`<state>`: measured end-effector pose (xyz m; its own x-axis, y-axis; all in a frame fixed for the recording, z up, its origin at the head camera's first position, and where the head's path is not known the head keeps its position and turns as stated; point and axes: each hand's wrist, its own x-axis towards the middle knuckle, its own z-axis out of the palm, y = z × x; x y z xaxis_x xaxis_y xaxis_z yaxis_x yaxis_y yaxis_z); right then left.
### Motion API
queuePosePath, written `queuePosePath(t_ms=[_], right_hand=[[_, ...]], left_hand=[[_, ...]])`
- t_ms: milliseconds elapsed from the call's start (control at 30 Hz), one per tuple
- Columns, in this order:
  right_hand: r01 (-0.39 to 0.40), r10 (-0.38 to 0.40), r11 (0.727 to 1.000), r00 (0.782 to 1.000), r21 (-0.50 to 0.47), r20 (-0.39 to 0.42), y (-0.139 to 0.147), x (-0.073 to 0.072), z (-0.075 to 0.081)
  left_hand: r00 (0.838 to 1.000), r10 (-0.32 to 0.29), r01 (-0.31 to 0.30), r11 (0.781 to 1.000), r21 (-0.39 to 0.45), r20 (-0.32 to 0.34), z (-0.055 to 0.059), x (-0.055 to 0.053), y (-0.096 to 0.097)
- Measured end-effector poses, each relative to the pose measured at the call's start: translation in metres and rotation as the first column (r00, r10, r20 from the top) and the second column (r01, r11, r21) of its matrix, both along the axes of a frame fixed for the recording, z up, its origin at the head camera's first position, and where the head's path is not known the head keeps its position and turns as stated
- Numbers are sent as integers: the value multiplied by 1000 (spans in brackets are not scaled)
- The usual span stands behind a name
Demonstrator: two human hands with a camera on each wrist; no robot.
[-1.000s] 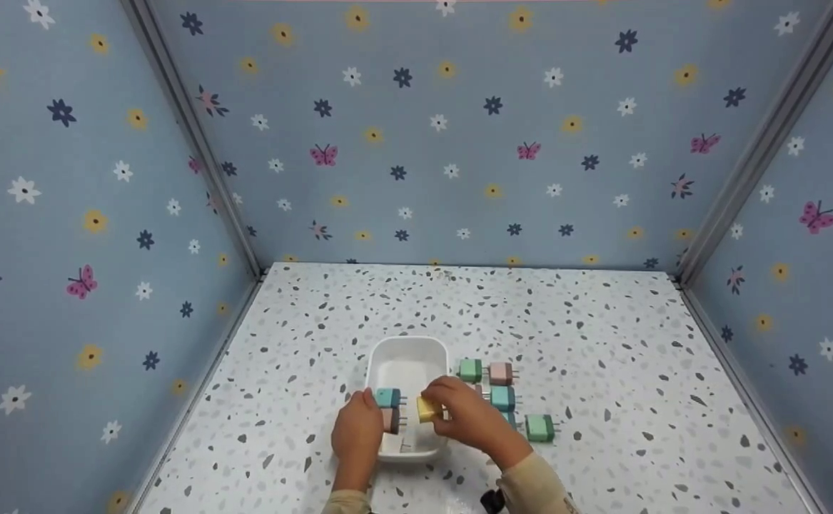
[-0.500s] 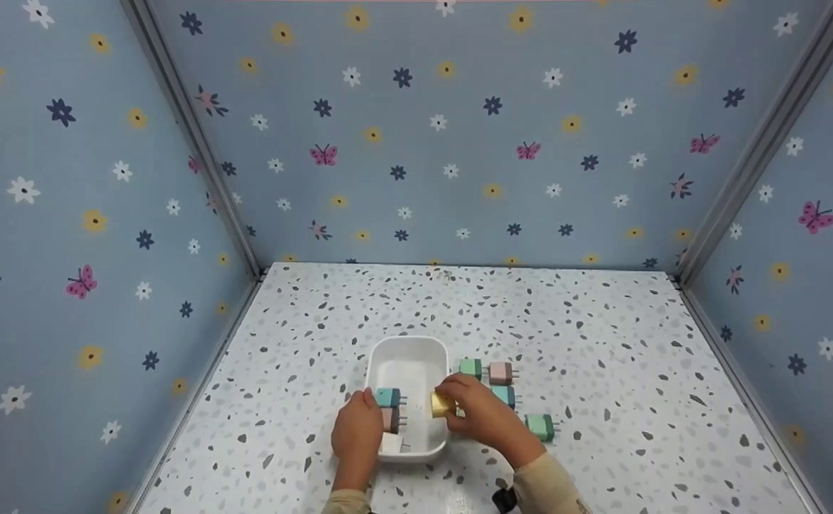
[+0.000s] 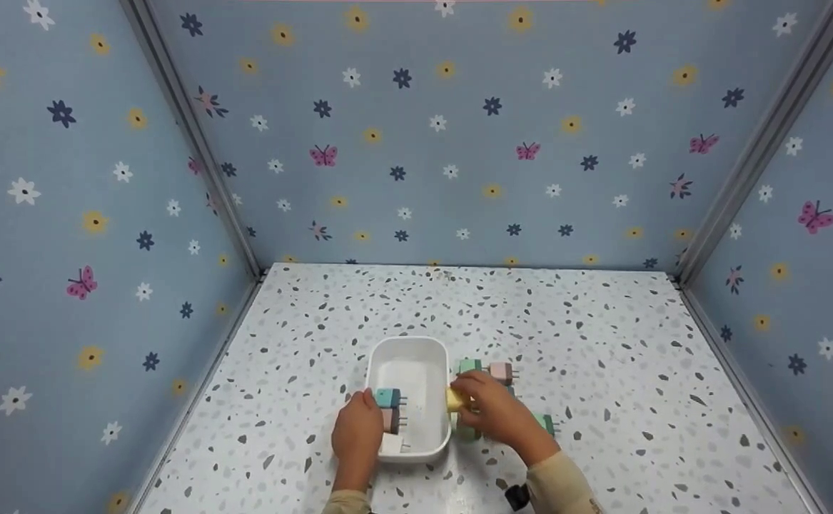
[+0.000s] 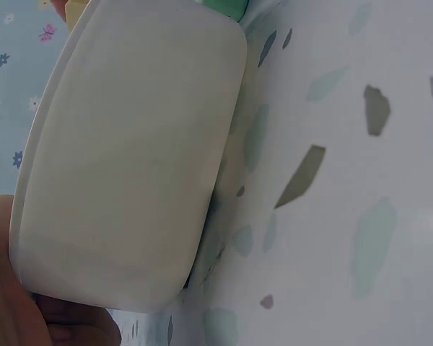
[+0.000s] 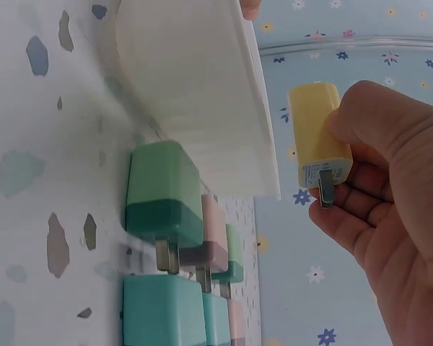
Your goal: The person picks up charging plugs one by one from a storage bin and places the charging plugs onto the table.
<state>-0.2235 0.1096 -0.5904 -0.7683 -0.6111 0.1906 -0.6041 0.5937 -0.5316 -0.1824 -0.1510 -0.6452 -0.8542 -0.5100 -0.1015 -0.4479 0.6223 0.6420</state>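
My left hand [image 3: 359,432] grips the left side of a white plastic bin [image 3: 410,363], thumb at the rim. In the bin, along its left wall, lie a blue plug charger [image 3: 386,397], a pinkish-brown one [image 3: 390,420] and a white one [image 3: 392,444], prongs pointing right. Over the bin's right rim, my right hand [image 3: 498,410] pinches a yellow plug charger [image 5: 319,133] between thumb and fingers. Its metal prongs face back toward the palm in the right wrist view. The left wrist view mostly shows the bin's outer wall [image 4: 133,151].
Several plug chargers stand on the speckled table right of the bin, partly behind my right hand. Among them are a green one [image 5: 164,191], a teal one [image 5: 162,310] and a pink one [image 3: 501,372]. Flower-patterned walls [image 3: 452,135] enclose the table.
My right hand has carried the yellow charger rightward, from above the bin's inside to its right rim. The left hand and the bin have stayed put.
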Motion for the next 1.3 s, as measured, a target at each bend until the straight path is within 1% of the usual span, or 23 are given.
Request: queuePosePath(t_ms=[233,500,767,1033,1200,1300], right_hand=[[9,-10,1000,999,-18,-42,11,-3,1],[42,-42,999,999,-4,-29,23,-5,-3],[87,-87,996,996,-8,14,35,-7,-7],[111,-111,994,994,-20,8,49,-10,-12],[149,-149,989,989,2,-11,57,-9,-15],[184,-184,983,983,6,6,61,-10,-17]], left_hand=[[999,-3,3,1000,-10,-46,0,1,1],[999,-4,4,1000,2,-40,3,1,-1],[1000,4,-4,1000,4,-24,4,1,0],[999,6,-6,1000,0,-36,4,2,1],[1000,2,-2,1000,-19,-29,2,2,2],[1000,4,-5,1000,-21,-24,2,1,2]])
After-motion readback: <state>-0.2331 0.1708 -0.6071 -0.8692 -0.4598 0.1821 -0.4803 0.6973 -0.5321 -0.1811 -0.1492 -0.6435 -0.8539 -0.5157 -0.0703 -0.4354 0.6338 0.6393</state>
